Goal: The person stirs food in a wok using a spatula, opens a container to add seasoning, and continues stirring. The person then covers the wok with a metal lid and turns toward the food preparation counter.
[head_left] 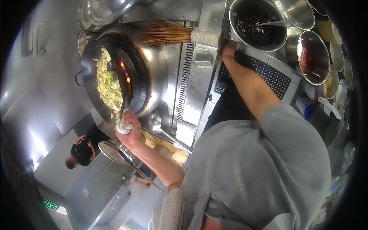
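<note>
My left hand (131,132) is closed round the handle side of a black wok (91,63), with a folded white cloth (124,125) between. The wok is tilted beside the burner and holds pale green and whitish chopped vegetables (107,82); a few pieces lie near the rim by the cloth. My right hand (228,50) is closed at the end of a bamboo wok brush (166,33), on its pale wrapped handle. The brush's bristles reach over the back of the stove. My right fingers are partly hidden.
Orange flame glows in the burner (125,73). A ladle (154,120) and a round strainer (112,152) lie near my left forearm. Metal bowls stand upper right, one with dark sauce (253,28), one with reddish contents (308,57). Another person (82,151) stands further off.
</note>
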Tool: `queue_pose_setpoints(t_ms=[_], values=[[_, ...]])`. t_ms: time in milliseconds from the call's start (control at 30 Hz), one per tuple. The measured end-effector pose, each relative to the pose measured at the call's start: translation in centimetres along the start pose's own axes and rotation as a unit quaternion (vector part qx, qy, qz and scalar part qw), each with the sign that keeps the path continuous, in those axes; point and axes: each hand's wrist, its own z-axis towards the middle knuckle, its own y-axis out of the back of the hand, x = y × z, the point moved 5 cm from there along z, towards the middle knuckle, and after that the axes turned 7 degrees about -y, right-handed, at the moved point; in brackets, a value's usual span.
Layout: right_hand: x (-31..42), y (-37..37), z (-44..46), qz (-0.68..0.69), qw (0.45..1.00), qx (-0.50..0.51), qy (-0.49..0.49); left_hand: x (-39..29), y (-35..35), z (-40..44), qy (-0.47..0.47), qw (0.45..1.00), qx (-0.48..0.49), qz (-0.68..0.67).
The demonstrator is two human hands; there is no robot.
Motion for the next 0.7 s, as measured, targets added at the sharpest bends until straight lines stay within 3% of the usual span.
queue_pose_setpoints(t_ms=[567,700], values=[[0.1,0.0,-0.1,-0.023,0.999,0.02,-0.018,0.6,-0.3,-0.5,0.002,1.0,-0.003,-0.011],[-1.4,-2.3,1.0,-0.04,0.999,-0.005,0.025,0.6,-0.2,-0.4,0.009,1.0,0.003,-0.016]])
